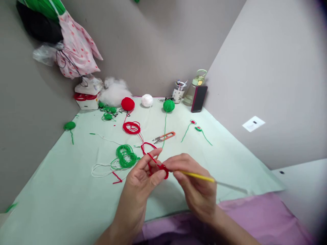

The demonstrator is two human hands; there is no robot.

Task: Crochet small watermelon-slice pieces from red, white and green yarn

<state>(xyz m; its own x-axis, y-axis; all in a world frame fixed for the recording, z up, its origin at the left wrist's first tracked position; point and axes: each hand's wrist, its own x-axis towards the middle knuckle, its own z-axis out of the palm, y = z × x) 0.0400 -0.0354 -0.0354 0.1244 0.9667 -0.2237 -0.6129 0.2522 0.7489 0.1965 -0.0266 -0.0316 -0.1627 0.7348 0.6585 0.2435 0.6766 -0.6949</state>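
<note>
My left hand (144,177) pinches a small red crochet piece (165,170), with red yarn (150,158) looped over its fingers. That strand runs back to a red yarn coil (131,127) and a red yarn ball (127,103). My right hand (196,185) grips a yellow-handled crochet hook (201,177), its tip at the red piece. Both hands hover above the pale green table cover (63,197), near its front edge.
Orange thread snips (165,137) lie just beyond my hands. A green yarn pile (124,157) and white strand are at left. White (147,100) and green (169,105) balls, stuffing (115,91), a pen cup (178,91), a bottle (195,86) and a phone (199,98) stand at the back.
</note>
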